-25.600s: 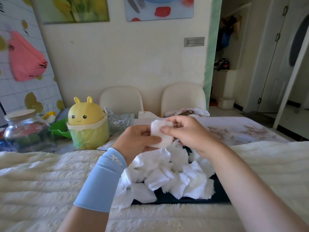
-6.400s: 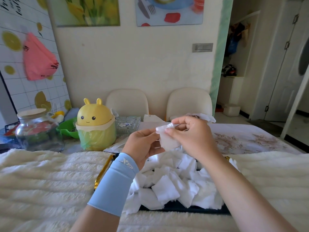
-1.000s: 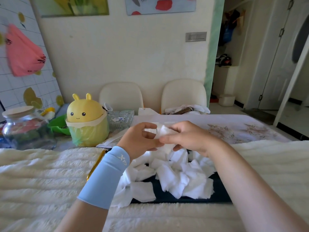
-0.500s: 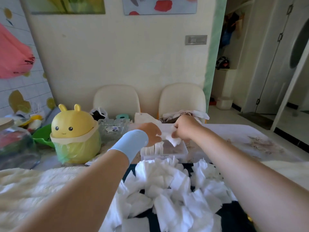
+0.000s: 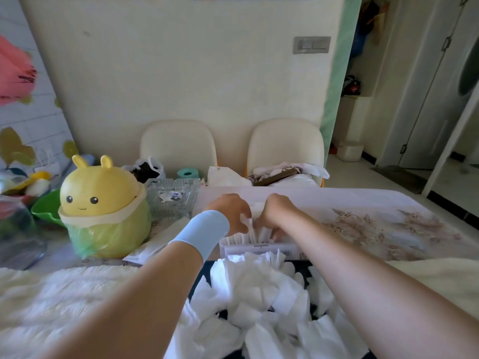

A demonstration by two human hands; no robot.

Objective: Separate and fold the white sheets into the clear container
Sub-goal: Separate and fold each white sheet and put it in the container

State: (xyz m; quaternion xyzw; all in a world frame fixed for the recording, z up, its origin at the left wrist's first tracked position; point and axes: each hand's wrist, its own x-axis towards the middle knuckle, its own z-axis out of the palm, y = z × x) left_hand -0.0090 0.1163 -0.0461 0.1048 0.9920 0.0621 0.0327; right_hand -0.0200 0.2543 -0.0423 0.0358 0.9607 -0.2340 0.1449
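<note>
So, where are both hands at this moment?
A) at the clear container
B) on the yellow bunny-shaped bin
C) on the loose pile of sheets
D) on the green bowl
A: the left hand and right hand meet over the clear container, the left pinching a white sheet.

The left hand [image 5: 230, 211] and right hand [image 5: 278, 212] crowd the open top of the clear container [image 5: 259, 249] at frame centre. Below it, heaped white sheets [image 5: 259, 301] block the near approach. At left the yellow bin [image 5: 103, 208] and glass dish [image 5: 173, 199] leave a narrow lane. Rightward the counter [image 5: 375, 224] lies open; behind the container it seems free.
</note>
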